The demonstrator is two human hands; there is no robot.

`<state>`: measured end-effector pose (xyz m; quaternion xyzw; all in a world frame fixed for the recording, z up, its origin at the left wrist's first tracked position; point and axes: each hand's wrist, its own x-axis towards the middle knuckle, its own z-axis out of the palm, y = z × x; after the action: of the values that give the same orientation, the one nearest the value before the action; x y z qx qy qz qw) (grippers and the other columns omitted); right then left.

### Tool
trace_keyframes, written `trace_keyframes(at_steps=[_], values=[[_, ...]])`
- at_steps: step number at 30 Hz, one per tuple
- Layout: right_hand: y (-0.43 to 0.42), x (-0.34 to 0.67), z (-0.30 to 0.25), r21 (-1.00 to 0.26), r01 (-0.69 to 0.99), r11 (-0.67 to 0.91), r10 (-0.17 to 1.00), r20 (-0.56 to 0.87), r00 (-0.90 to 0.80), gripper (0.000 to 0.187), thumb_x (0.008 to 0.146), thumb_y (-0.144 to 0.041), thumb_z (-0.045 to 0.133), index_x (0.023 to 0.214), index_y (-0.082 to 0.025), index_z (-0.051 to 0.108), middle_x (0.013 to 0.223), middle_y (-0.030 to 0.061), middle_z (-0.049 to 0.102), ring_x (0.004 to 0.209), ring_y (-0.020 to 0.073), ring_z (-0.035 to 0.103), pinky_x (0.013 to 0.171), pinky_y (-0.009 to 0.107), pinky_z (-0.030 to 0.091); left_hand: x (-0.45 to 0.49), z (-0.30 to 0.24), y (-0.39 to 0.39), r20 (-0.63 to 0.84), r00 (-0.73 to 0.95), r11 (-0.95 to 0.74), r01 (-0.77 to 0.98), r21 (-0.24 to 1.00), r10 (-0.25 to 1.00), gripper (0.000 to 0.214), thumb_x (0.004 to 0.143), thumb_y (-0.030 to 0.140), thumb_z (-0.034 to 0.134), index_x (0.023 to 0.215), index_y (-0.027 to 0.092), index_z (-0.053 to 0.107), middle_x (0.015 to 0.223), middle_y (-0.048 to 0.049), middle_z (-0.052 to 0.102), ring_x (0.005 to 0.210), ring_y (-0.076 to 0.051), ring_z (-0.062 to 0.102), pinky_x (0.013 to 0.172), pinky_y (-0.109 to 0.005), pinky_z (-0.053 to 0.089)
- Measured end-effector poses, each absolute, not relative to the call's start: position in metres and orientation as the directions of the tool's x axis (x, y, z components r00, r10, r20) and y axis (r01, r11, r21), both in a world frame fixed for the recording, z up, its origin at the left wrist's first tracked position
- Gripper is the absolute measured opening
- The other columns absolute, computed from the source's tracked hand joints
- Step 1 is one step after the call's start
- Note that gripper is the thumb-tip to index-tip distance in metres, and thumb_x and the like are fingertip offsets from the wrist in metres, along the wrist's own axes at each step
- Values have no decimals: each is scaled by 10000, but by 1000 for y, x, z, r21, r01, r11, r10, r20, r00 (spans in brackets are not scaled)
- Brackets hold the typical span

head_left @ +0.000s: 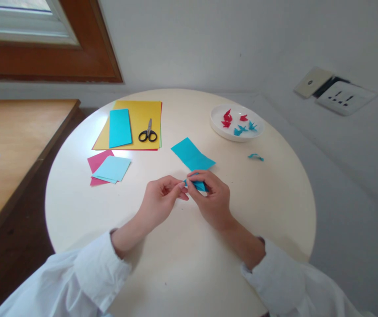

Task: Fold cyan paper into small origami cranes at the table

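Being pinched at its left tip by the left hand (160, 197) and along its body by the right hand (214, 198), the folded blue origami paper (201, 186) is held over the round cream table (185, 264). A blue paper sheet (190, 154) is laid just beyond; origami cranes (227, 117) are gathered in the white dish (238, 110).

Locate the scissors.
In the head view, the scissors lie on the yellow paper, just right of the blue rectangle, toward the far left of the round table.
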<state>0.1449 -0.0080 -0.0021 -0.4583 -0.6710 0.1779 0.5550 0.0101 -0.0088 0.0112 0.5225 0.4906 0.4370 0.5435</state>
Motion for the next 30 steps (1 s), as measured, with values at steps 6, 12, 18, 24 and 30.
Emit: trace_keyframes(at_steps=[6, 12, 18, 24, 30], values=[[-8, 144, -3, -755, 411, 511, 816, 576, 43, 62, 768, -162, 596, 726, -208, 596, 786, 30, 661, 764, 150, 635, 704, 285, 518, 10, 11, -8, -56, 151, 54, 20, 998, 987, 230, 751, 335, 624, 688, 114, 626, 620, -46, 677, 581, -154, 667, 574, -239, 533], [-9, 144, -4, -767, 380, 517, 820, 571, 37, 78, 762, -137, 599, 722, -204, 592, 787, 25, 657, 750, 137, 628, 698, 270, 516, 9, 9, -7, -55, 183, 46, 50, 998, 982, 200, 763, 300, 599, 768, 107, 653, 681, -58, 693, 635, -158, 670, 602, -242, 532], [-9, 143, -4, -766, 371, 525, 817, 576, 33, 87, 754, -123, 602, 713, -199, 589, 778, 26, 655, 738, 134, 629, 674, 261, 514, 9, 8, -8, -48, 165, 37, 70, 997, 985, 177, 769, 281, 588, 734, 117, 642, 638, -46, 682, 621, -161, 671, 586, -238, 523], [-9, 142, -2, -754, 375, 539, 806, 591, 31, 83, 759, -130, 600, 713, -199, 588, 783, 27, 655, 739, 138, 627, 677, 270, 513, 10, 11, -9, -19, 148, 10, 62, 998, 989, 168, 765, 275, 595, 694, 124, 619, 617, -39, 672, 600, -154, 671, 563, -222, 518], [-10, 142, -2, -751, 409, 518, 807, 588, 57, 58, 751, -153, 617, 718, -196, 597, 804, 36, 653, 770, 154, 627, 693, 292, 514, 10, 11, -11, 7, 148, -18, 71, 997, 989, 184, 777, 289, 590, 693, 126, 613, 632, -47, 681, 606, -155, 671, 568, -228, 521]])
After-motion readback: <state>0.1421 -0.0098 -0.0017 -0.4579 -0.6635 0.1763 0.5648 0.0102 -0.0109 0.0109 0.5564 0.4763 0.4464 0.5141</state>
